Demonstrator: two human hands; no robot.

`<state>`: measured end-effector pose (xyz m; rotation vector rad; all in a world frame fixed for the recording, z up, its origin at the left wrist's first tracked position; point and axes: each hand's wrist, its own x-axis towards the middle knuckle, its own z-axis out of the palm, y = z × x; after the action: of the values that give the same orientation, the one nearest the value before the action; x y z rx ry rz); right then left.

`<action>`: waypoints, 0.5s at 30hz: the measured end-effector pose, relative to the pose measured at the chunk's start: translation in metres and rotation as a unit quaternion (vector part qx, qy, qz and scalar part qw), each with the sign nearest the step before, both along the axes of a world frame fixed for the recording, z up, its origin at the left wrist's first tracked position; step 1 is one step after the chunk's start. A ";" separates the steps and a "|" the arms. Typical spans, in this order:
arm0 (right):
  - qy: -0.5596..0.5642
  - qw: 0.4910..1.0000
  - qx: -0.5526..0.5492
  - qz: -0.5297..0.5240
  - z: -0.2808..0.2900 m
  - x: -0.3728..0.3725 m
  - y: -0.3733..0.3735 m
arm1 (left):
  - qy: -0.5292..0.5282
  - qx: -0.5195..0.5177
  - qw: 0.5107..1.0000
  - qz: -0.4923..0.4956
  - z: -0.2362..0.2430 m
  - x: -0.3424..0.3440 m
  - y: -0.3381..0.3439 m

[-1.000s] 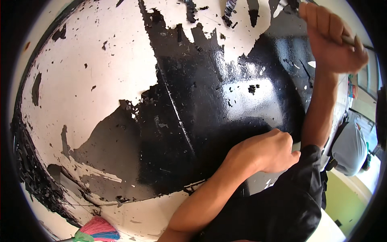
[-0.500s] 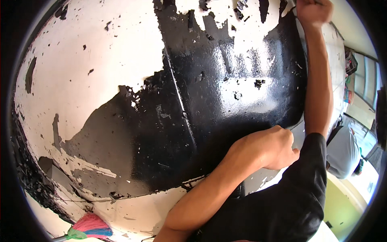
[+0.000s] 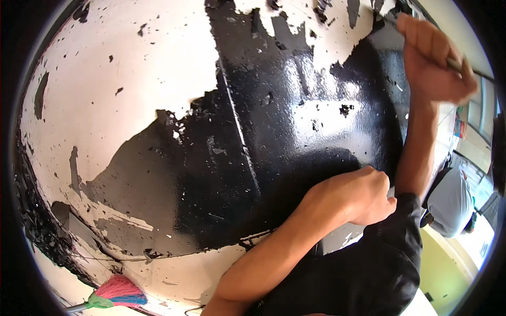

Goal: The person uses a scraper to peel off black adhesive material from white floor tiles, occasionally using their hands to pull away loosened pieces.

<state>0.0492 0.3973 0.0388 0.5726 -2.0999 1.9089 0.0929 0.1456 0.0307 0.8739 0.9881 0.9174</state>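
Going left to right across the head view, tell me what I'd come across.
Narrow dark patch near the left rim → pink-and-blue broom → thin white streak → left hand → right hand.

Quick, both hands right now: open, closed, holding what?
Left hand: closed in a fist; whether it holds anything cannot be told.
Right hand: closed around a thin tool, its type unclear.
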 end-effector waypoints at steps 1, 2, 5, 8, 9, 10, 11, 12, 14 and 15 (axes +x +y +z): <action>0.026 0.999 -0.010 -0.041 -0.002 -0.008 0.005 | -0.005 0.001 1.000 0.006 0.001 -0.002 0.001; 0.035 0.978 0.045 -0.203 -0.010 -0.018 0.007 | -0.005 0.003 1.000 0.003 0.001 -0.001 0.003; 0.074 0.975 -0.017 -0.207 -0.013 -0.057 0.052 | 0.001 0.010 1.000 -0.003 0.003 0.001 0.008; 0.068 0.973 0.032 -0.217 -0.009 -0.080 0.083 | 0.017 -0.004 1.000 -0.010 0.005 -0.004 0.006; 0.063 0.975 0.027 -0.213 -0.006 -0.084 0.081 | 0.014 -0.004 1.000 -0.002 0.005 -0.004 0.003; 0.055 0.968 -0.041 -0.241 -0.006 -0.080 0.069 | 0.011 -0.004 1.000 0.007 0.004 -0.003 0.003; 0.052 0.994 -0.050 -0.086 0.001 -0.062 0.075 | 0.008 0.000 1.000 0.011 0.005 -0.004 0.004; -0.015 0.979 -0.064 -0.194 0.020 -0.042 0.121 | -0.008 0.012 1.000 -0.009 0.008 -0.002 0.007; -0.006 0.990 -0.054 -0.131 0.021 -0.018 0.078 | -0.012 0.006 1.000 -0.008 0.005 -0.001 0.004; -0.054 0.986 -0.143 -0.067 0.021 -0.008 0.052 | -0.015 -0.008 1.000 -0.002 -0.001 -0.001 0.002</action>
<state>0.0410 0.4495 0.0601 0.2638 -1.8238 2.1506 0.0921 0.1475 0.0295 0.8456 0.9656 0.9161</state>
